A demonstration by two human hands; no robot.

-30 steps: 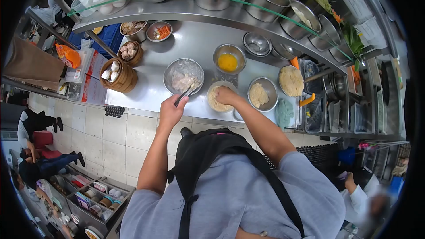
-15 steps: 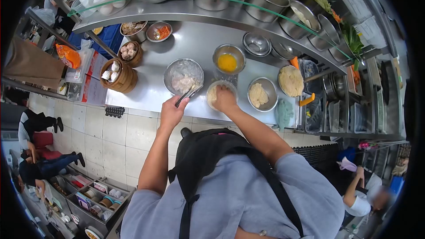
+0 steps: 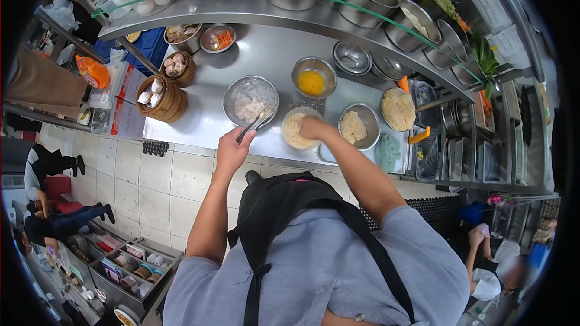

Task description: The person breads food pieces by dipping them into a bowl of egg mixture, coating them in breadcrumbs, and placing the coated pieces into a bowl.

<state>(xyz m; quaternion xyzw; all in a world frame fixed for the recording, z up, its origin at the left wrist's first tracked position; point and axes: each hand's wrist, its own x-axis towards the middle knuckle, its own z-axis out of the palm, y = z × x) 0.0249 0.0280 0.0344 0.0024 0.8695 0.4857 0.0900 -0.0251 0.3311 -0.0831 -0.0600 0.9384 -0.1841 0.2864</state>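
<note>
My left hand (image 3: 231,150) grips dark metal tongs (image 3: 254,125), and their tips reach over the near rim of a steel bowl (image 3: 231,98) that holds pale floured pieces. My right hand (image 3: 314,127) is curled, knuckles up, over the right side of a small bowl of crumbs (image 3: 294,133). Its fingers point down and are hidden, so whether it holds anything does not show. A bowl of beaten egg (image 3: 312,78) stands just behind the crumb bowl.
All of this sits on a steel counter (image 3: 199,118) under a raised shelf (image 3: 254,9) of pots, eggs and greens. Two more crumb-filled bowls (image 3: 357,125) (image 3: 399,108) are on the right, bamboo steamers (image 3: 160,98) on the left. Other people are seated far left and one works at lower right.
My right hand has shifted from the middle of the crumb bowl to its right side. My left hand has stayed at the floured bowl with the tongs.
</note>
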